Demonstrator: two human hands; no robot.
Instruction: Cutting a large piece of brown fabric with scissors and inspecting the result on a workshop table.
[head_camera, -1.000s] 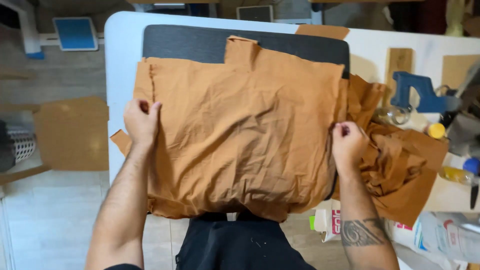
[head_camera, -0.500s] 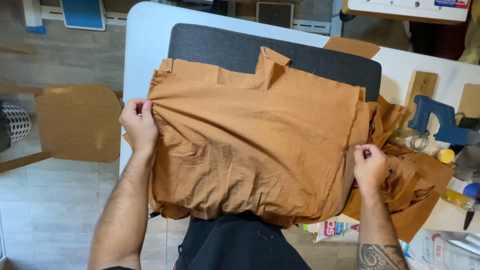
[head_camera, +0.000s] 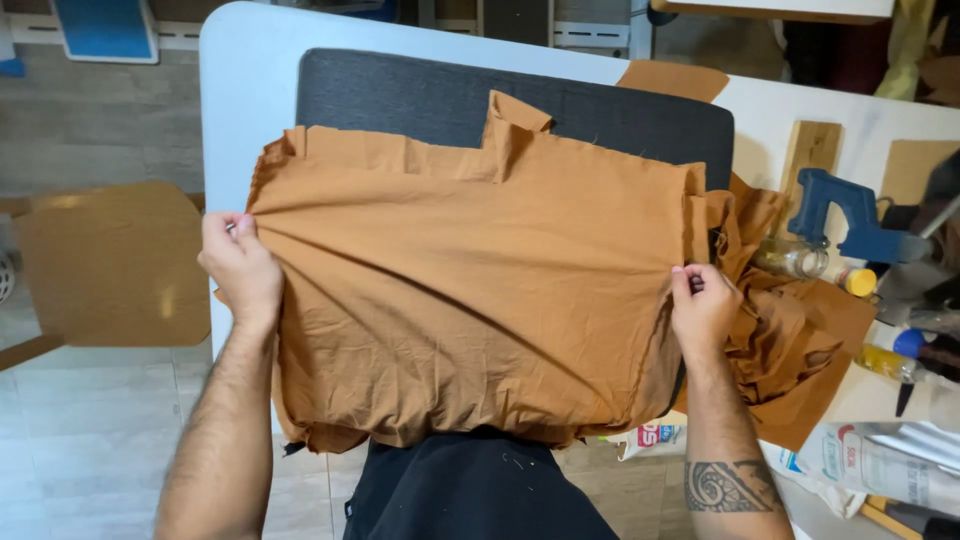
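A large rust-orange cloth (head_camera: 470, 290) lies spread over a dark grey pad (head_camera: 420, 100) on a white table (head_camera: 240, 90). My left hand (head_camera: 240, 265) pinches the cloth's left edge, and creases fan out from the pinch. My right hand (head_camera: 700, 305) pinches the cloth's right edge. The cloth is stretched between both hands, and its near edge hangs over the table's front toward my dark clothing. A small flap sticks up at the cloth's far edge.
More orange cloth (head_camera: 780, 330) is bunched at the right. Beyond it lie a blue tool (head_camera: 850, 215), a glass jar (head_camera: 795, 258), a wooden board (head_camera: 810, 150) and bottles. A brown wooden chair seat (head_camera: 115, 265) stands at the left over the tiled floor.
My hands have moved apart to the cloth's outer edges, pulling it wider and flatter. The view has shifted, so the table sits lower in the frame.
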